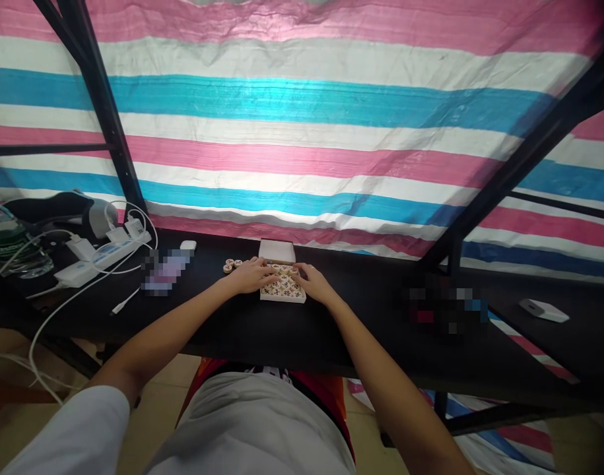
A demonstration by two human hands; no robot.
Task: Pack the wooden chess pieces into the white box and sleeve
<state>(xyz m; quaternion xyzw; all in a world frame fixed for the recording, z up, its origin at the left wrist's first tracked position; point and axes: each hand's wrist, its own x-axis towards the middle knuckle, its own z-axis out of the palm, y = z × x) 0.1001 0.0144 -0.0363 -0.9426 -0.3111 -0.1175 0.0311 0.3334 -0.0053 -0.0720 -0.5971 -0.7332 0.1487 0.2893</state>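
A small white box (pixel 283 295) filled with round wooden chess pieces (pixel 286 284) lies on the black table (pixel 292 330). My left hand (pixel 252 275) rests on the box's left side with fingers curled over the pieces. On the box's right side my right hand (pixel 314 282) lies with its fingers bent onto the pieces. The box's white lid (pixel 276 251) stands just behind. Two or three loose pieces (pixel 231 265) lie left of my left hand.
A white power strip (pixel 101 256) with plugs and cables sits at the left, near a water bottle (pixel 7 247) and a small white case (pixel 187 245). A white device (pixel 544 309) lies at the right. Black frame bars cross a striped tarp behind.
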